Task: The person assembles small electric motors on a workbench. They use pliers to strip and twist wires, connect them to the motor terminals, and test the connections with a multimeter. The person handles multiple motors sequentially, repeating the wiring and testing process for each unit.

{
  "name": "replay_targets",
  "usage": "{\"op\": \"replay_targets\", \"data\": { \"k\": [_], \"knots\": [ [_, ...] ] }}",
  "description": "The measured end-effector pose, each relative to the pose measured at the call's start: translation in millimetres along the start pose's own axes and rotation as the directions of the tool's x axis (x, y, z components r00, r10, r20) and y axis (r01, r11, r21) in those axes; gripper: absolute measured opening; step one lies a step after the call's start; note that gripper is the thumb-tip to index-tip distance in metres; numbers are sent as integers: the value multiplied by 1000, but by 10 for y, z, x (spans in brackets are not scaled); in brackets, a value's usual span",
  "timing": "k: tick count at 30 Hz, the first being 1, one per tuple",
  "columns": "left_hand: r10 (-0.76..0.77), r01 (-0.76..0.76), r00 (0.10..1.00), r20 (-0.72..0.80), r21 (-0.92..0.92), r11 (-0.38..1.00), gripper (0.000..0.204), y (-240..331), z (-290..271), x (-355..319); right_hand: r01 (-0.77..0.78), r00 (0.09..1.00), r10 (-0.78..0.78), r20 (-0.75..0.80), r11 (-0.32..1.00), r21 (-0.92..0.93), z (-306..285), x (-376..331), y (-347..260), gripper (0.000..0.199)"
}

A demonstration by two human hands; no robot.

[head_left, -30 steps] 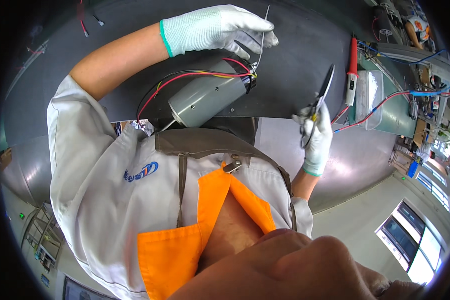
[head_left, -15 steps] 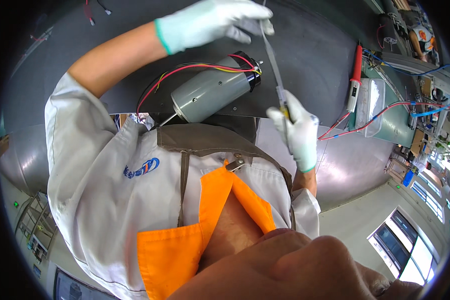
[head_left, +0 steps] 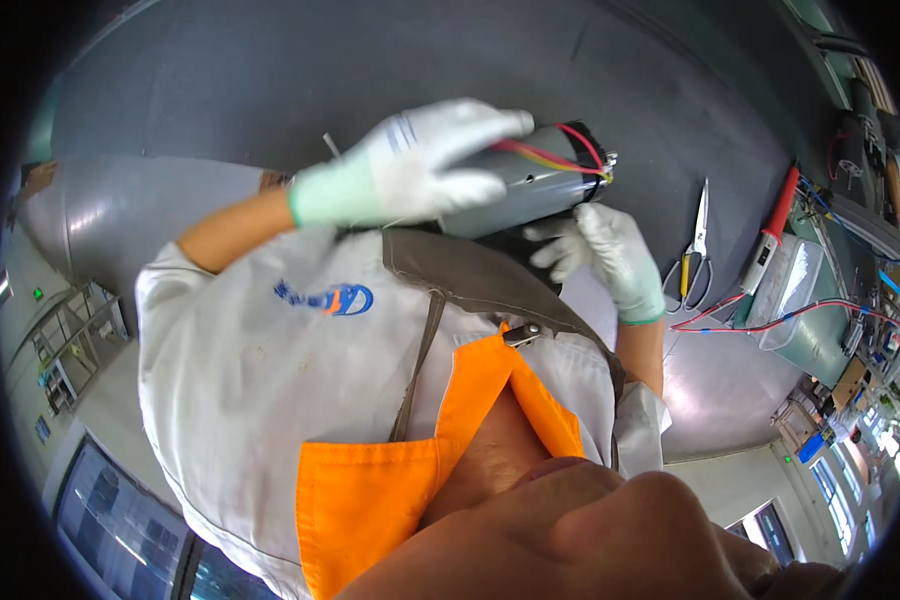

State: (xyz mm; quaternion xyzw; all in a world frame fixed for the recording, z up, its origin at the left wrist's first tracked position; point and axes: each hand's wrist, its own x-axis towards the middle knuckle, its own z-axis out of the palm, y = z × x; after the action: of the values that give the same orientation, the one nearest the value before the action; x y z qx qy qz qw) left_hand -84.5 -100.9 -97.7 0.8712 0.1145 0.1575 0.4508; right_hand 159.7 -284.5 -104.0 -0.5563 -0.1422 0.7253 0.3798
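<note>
A grey cylindrical motor (head_left: 535, 190) with red and yellow wires at its black end is held just above the dark table (head_left: 270, 90), close to my chest. My left hand (head_left: 420, 165), in a white glove, is wrapped over the motor's body from above. Just under the wired end is my right hand (head_left: 600, 255), also gloved. Its fingers are spread, it holds nothing, and the fingertips are at or very near the motor's underside.
Yellow-handled scissors (head_left: 695, 245) lie on the table to the right of my right hand. Beside them are a red-handled tool (head_left: 770, 240), a clear plastic box (head_left: 805, 300) and loose red and blue wires (head_left: 770, 315). Cluttered shelves stand at the far right.
My right hand has let go of the scissors, which now lie on the table, and has come under the motor. My left hand moved from a thin wire to grip the motor body.
</note>
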Motion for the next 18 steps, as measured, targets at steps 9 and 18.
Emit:
{"op": "replay_targets", "data": {
  "k": [9,18],
  "knots": [
    [-104,169,934,-343,163,972,37,-715,-88,1891,734,597,-709,-376,671,-100,-484,1002,-976,44],
    [-429,453,877,216,-668,590,33,-753,-1108,922,525,831,-549,91,719,-455,645,812,-389,29]
  ]
}}
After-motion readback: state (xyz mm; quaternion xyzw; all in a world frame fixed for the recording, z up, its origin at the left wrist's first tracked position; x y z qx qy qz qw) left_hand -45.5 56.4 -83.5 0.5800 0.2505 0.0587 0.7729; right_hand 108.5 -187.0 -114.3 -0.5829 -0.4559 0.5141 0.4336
